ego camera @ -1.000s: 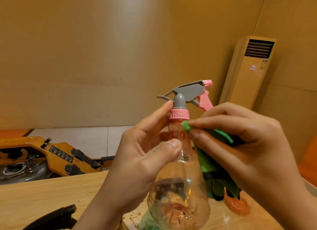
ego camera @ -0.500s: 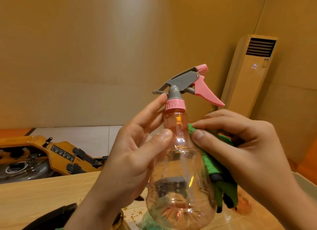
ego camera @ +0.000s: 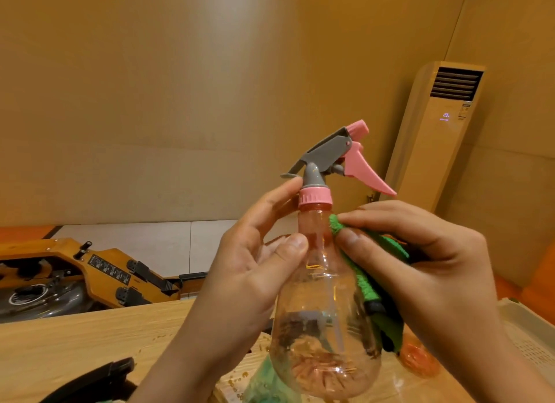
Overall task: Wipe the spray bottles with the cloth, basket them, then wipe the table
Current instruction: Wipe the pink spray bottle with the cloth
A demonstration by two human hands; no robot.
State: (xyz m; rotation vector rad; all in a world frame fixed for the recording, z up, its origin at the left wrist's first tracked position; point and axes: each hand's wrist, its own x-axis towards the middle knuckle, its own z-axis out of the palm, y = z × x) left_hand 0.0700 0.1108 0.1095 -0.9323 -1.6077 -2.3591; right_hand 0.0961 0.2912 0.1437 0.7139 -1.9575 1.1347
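**Item 1: spray bottle** [ego camera: 324,327]. Clear body, pink collar [ego camera: 315,198], grey head, pink trigger [ego camera: 363,171] pointing to your right. You hold it upright in the air above the table [ego camera: 75,336], close in front of you. No brand or label can be seen on it.

**Item 2: left hand** [ego camera: 240,285]. It grips the bottle's neck. Your thumb [ego camera: 292,246] presses the front of the neck, and your forefinger reaches up to the collar just under the grey head.

**Item 3: right hand** [ego camera: 435,270]. It pinches the cloth between thumb and fingers and holds it against the right side of the neck, just below the collar.

**Item 4: cloth** [ego camera: 365,282]. Green, bunched, hanging from your right hand down the bottle's right flank.

**Item 5: basket** [ego camera: 531,333]. Pale, perforated, at the right edge of the table. Only a corner of it shows.

**Item 6: second bottle** [ego camera: 419,359]. Orange-tinted, standing on the table behind the cloth and mostly hidden.

**Item 7: droplets** [ego camera: 237,381]. Scattered on the wood near the held bottle's base.

**Item 8: black object** [ego camera: 99,378]. At the lower left; you cannot tell what it is.

**Item 9: wooden machine** [ego camera: 60,252]. Beyond the table on the left. It carries a black label [ego camera: 109,272] with white print too small to read.

**Item 10: air conditioner** [ego camera: 435,138]. A floor-standing unit in the right corner with a lit purple display. The digits are too small to read with certainty.
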